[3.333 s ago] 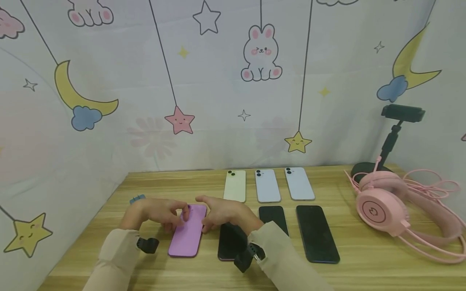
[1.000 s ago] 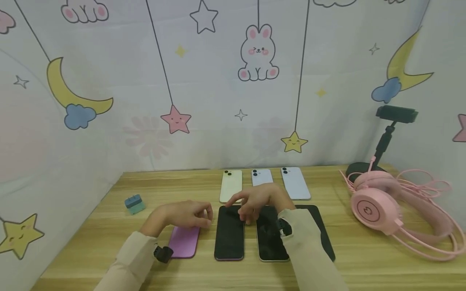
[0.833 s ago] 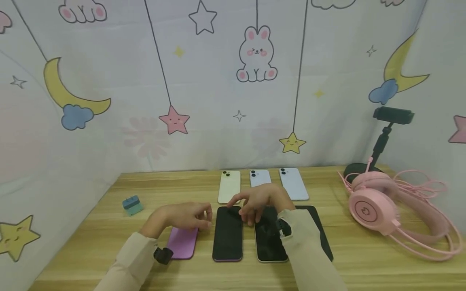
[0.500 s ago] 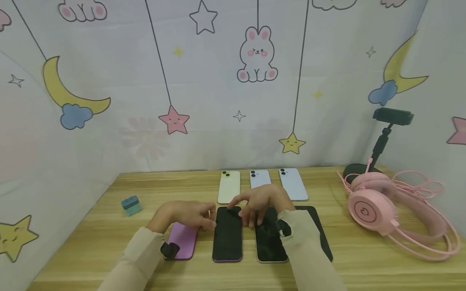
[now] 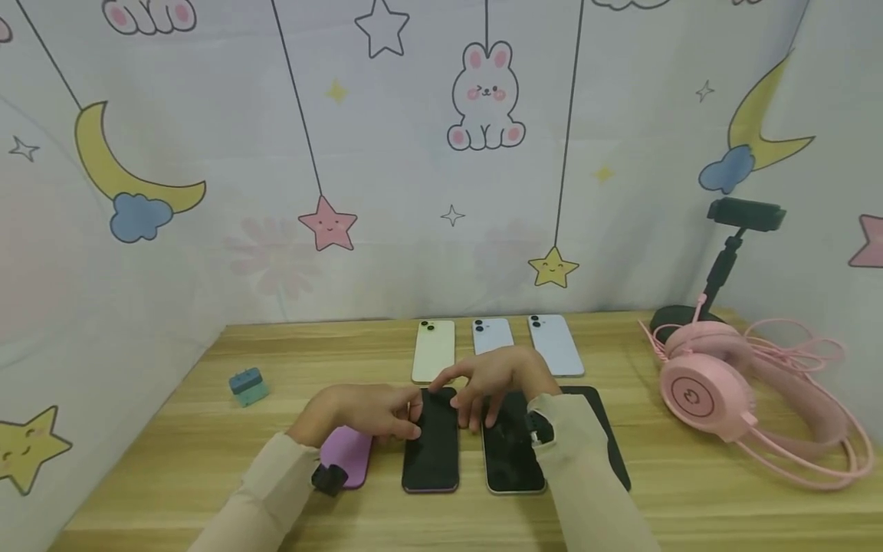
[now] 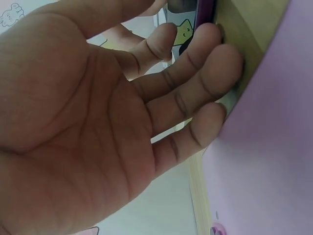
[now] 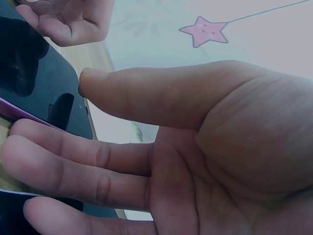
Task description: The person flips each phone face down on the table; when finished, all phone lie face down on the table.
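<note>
A smartphone (image 5: 431,452) with a dark screen and purple edge lies face up in the middle of the table. My right hand (image 5: 493,379) spans its top end, thumb at the upper left corner and fingers by its right side. In the right wrist view the thumb (image 7: 142,95) is nearly straight at the phone's top edge. My left hand (image 5: 372,414) is at its left side, fingertips by the edge, partly over a purple smartphone (image 5: 350,456) lying back up. That purple back (image 6: 274,127) fills the right of the left wrist view, beside loosely bent fingers.
Two more dark-screened phones, a nearer one (image 5: 513,468) and a larger one (image 5: 607,437), lie to the right, partly under the right arm. Behind are a cream phone (image 5: 434,353) and two pale blue phones (image 5: 557,345). A small blue-green block (image 5: 248,386), pink headphones (image 5: 704,391) and a black stand (image 5: 720,268) flank them.
Both hands have moved right from the purple phone to the middle dark phone. Over the last second the left hand has shifted further right to its edge; the right hand has stayed put.
</note>
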Demonstrator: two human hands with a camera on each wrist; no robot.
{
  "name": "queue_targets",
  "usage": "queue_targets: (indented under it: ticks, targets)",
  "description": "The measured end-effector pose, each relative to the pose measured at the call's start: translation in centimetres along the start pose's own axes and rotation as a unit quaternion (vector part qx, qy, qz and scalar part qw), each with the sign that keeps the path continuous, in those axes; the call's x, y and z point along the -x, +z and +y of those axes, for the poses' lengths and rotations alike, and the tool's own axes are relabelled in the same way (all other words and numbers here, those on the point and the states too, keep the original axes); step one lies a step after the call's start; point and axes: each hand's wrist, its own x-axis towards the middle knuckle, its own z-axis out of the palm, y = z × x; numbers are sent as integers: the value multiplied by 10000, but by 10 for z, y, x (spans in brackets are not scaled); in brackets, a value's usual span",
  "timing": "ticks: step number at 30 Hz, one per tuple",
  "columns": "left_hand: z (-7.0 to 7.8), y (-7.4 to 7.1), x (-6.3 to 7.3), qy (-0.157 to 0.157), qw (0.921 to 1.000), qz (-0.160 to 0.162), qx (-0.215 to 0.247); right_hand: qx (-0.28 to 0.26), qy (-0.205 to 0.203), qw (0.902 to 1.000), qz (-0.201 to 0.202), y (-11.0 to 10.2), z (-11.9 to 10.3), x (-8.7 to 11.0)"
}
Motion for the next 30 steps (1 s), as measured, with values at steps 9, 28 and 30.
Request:
queue_targets:
  ticks: [9,28,30]
  targets:
    - [0,3,-1,-10,10000,-52,4,-6,103,9997,212,7,2,0]
    - [5,2,-1,15,9998,-3,-180,-655,-110,9950,740,17,4,10]
    - [6,3,-2,49,9997,13,-246,-676,6,9942,835,19,2,8]
